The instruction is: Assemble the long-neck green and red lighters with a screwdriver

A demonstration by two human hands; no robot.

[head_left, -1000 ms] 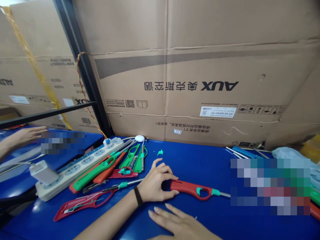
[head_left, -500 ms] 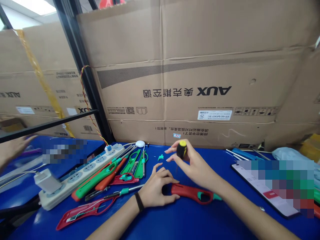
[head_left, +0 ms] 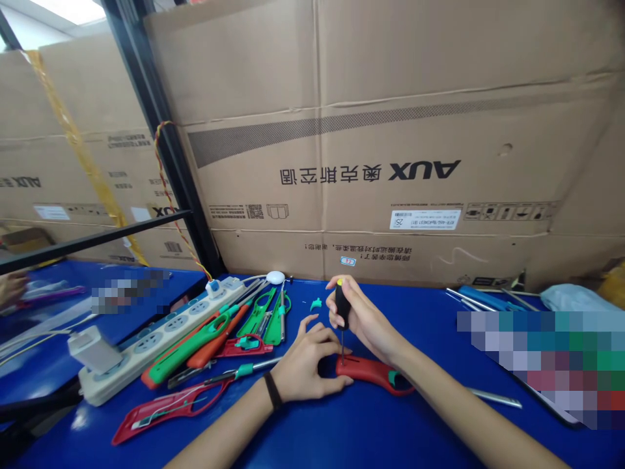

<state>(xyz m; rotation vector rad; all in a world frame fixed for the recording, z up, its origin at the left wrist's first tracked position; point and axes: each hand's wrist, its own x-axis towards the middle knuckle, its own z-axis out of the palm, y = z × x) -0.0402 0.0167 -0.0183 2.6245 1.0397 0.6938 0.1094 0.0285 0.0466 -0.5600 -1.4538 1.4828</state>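
Observation:
My right hand (head_left: 364, 319) is closed around a black screwdriver (head_left: 342, 306) with a yellow cap, held upright. Its thin shaft touches the rear end of a red stick lighter (head_left: 374, 372) with a teal trigger that lies on the blue table (head_left: 371, 430). My left hand (head_left: 305, 361), with a black band on the wrist, pinches the rear end of that lighter and pins it to the table. The lighter's metal nozzle (head_left: 493, 397) sticks out to the right past my right forearm.
Left of my hands lie several opened green and red lighter shells (head_left: 215, 342), a white power strip (head_left: 161, 339) with a plugged adapter, and a small teal part (head_left: 316, 303). Cardboard boxes (head_left: 371, 150) wall off the back. Another person's hand (head_left: 12, 286) shows at far left.
My right hand came up from flat on the table holding the screwdriver, then lowered it until its tip met the red lighter. My left hand stayed on the lighter.

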